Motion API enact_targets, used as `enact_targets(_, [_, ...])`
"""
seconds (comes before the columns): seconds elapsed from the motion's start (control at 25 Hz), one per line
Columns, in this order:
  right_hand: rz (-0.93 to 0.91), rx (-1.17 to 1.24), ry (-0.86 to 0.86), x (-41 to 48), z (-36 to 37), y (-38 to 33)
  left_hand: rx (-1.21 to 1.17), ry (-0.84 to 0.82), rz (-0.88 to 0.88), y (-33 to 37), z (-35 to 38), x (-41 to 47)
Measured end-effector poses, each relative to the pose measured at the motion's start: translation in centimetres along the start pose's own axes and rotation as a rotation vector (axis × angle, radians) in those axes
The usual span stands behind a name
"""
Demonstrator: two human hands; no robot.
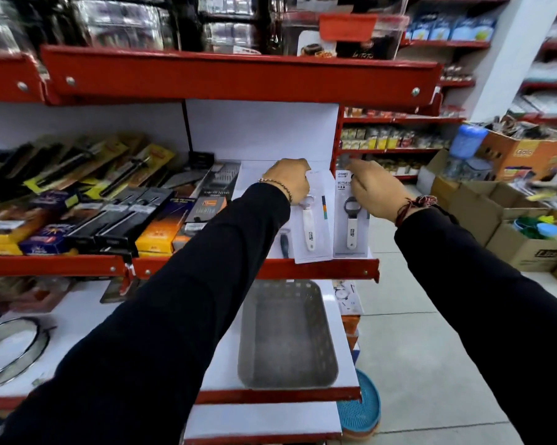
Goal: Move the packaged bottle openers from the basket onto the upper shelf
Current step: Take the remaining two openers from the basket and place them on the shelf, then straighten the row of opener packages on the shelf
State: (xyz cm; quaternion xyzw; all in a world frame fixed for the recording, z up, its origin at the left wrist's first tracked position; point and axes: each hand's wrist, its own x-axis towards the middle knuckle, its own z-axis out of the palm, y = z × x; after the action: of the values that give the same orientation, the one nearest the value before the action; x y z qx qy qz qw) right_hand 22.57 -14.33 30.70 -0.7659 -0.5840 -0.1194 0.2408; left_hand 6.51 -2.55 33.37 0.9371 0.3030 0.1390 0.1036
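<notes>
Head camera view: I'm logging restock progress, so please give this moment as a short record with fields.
basket: grey basket on the lower shelf, looks empty
upper shelf: red-edged shelf holding two packaged bottle openers
left hand: left hand on the top of the white-carded opener
right hand: right hand gripping the top of the grey-carded opener
neighbours: boxed kitchen tools further left on the same shelf

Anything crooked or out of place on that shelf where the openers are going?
Slightly. The left opener pack lies tilted and its lower edge overhangs the red shelf lip, while the right opener pack sits straighter. The grey basket below looks empty. Nothing looks damaged.
</notes>
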Motion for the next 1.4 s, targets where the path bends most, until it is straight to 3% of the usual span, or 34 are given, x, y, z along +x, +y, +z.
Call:
enact_targets(0.44, [0.188,0.012,-0.324,3.1,8.0,7.7,-0.012,-0.281,-0.066,-1.0,8.7,8.3])
enact_targets(0.76, [0.245,-0.098,-0.333,1.8,10.0,7.3,0.039,-0.256,0.007,-2.6,12.2,7.2])
enact_targets(1.2, [0.178,-0.122,-0.277,-0.3,6.9,3.1,0.173,-0.21,-0.037,-5.0,6.9,1.2])
enact_targets(1.4, [0.108,-0.112,-0.361,-0.9,7.2,-0.8,0.325,-0.344,-0.143,-8.8,4.6,-1.8])
